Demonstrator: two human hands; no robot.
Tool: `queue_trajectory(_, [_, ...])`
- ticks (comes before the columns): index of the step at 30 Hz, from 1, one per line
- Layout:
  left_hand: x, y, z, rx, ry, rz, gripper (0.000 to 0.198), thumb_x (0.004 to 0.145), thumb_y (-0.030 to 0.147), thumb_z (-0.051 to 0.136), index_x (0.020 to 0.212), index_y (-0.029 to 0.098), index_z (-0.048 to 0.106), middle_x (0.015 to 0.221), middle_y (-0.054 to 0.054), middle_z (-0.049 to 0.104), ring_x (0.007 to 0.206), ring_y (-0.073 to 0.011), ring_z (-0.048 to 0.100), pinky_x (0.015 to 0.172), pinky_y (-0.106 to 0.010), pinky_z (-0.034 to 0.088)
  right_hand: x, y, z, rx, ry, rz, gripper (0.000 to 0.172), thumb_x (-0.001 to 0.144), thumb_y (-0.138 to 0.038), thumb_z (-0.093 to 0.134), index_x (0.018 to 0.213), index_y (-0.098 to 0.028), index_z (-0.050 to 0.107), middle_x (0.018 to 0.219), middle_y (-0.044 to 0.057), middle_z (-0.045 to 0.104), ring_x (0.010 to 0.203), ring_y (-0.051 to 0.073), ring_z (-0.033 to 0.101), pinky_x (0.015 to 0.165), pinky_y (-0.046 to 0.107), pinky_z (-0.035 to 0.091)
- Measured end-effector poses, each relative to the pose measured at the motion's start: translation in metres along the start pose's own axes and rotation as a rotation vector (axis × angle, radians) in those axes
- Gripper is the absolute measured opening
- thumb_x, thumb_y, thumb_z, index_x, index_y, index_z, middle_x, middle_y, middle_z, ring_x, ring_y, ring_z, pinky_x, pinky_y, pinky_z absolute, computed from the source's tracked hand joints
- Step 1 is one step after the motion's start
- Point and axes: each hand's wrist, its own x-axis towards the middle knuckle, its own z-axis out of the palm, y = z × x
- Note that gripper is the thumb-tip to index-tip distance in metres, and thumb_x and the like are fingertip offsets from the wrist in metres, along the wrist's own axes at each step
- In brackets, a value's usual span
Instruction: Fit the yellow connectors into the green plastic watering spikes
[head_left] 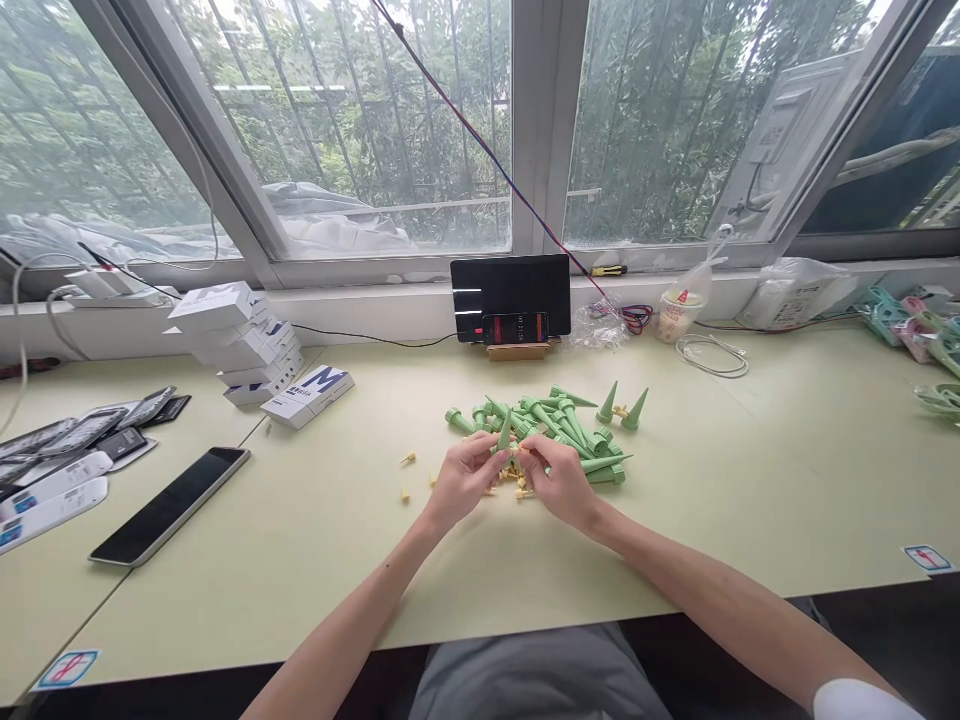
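Observation:
My left hand point(465, 478) and my right hand point(559, 480) meet over the middle of the pale table point(750, 480), fingers pinched together. The left fingers grip a green plastic cone spike point(505, 432) that points up between the hands. The right fingertips pinch a small yellow piece point(519, 457) at the cone's base. A pile of several green cone spikes point(559, 425) lies just behind the hands, with two cones point(622, 408) standing upright at its right. Small yellow pieces point(407, 459) lie scattered to the left and under the hands.
A dark phone point(169, 505) lies face up at the left, with more phones point(82, 435) beyond it. Stacked white boxes point(240, 345) stand at the back left. A tablet and a phone on a stand point(512, 300) lean at the window sill. A cup point(679, 312) and cable point(712, 355) sit at the back right.

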Motion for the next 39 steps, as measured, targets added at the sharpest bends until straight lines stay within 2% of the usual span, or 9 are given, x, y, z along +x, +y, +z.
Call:
queue_trajectory(5, [0.0005,0.0002,-0.0011,0.034,-0.029,0.035,0.028,0.088,0.041,0.066,0.102,0.019,0.077,0.083,-0.003,0.051,0.056,-0.0085,0.046,0.049,-0.023,0.044,-0.0011,0.0033,0.0009,-0.032,-0.009,-0.003,0.04,0.102,-0.041,0.04,0.068,-0.021,0.045,0.058,-0.003,0.044,0.052,0.012,0.038,0.052,0.025,0.035])
queue_trajectory(9, [0.0003,0.0009,-0.0009,0.045,-0.027,0.042,0.028,0.088,0.041,0.065,0.103,0.02,0.076,0.083,-0.003,0.05,0.056,-0.0085,0.046,0.049,-0.023,0.044,-0.0026,0.0069,0.0017,-0.038,-0.029,0.006,0.042,0.104,-0.041,0.036,0.067,-0.022,0.039,0.058,-0.003,0.043,0.052,0.012,0.037,0.053,0.025,0.032])
queue_trajectory(16, [-0.0004,0.0003,0.0042,0.026,0.021,-0.007,0.038,0.092,0.05,0.057,0.098,0.016,0.073,0.076,-0.003,0.054,0.055,-0.0102,0.05,0.048,-0.023,0.044,-0.0014,0.0065,0.0009,-0.099,-0.041,-0.041,0.04,0.104,-0.039,0.036,0.069,-0.021,0.039,0.061,-0.004,0.041,0.054,0.012,0.034,0.054,0.026,0.03])
queue_trajectory(22, [-0.0001,0.0,0.0045,0.018,0.052,-0.085,0.046,0.092,0.055,0.054,0.104,0.015,0.073,0.073,-0.004,0.06,0.054,-0.0112,0.053,0.049,-0.023,0.044,-0.001,0.0025,0.0009,-0.109,-0.027,-0.05,0.04,0.104,-0.038,0.038,0.069,-0.021,0.04,0.061,-0.004,0.04,0.054,0.012,0.034,0.054,0.025,0.029])
queue_trajectory(28, [0.0007,-0.0026,0.0017,0.027,0.025,-0.058,0.044,0.094,0.052,0.051,0.092,0.014,0.072,0.067,-0.002,0.056,0.054,-0.0109,0.051,0.05,-0.023,0.045,-0.0012,0.0003,0.0009,-0.116,-0.018,-0.062,0.038,0.103,-0.036,0.041,0.068,-0.02,0.043,0.059,-0.004,0.042,0.053,0.011,0.034,0.053,0.025,0.029])
queue_trajectory(34, [-0.0004,-0.0039,0.0013,0.017,0.022,-0.055,0.043,0.095,0.05,0.051,0.069,0.016,0.057,0.062,0.001,0.048,0.054,-0.0108,0.05,0.047,-0.021,0.043,-0.0029,0.0014,0.0013,-0.135,-0.012,-0.083,0.037,0.102,-0.034,0.042,0.068,-0.02,0.045,0.06,-0.003,0.044,0.053,0.012,0.036,0.053,0.025,0.03])
queue_trajectory(39, [-0.001,0.0018,0.002,0.043,0.016,-0.045,0.044,0.095,0.049,0.05,0.067,0.016,0.052,0.056,0.003,0.044,0.048,-0.01,0.051,0.047,-0.022,0.041,-0.002,0.0022,0.0006,-0.149,-0.018,-0.099,0.037,0.103,-0.033,0.042,0.068,-0.019,0.046,0.06,-0.002,0.046,0.053,0.012,0.037,0.054,0.025,0.031])
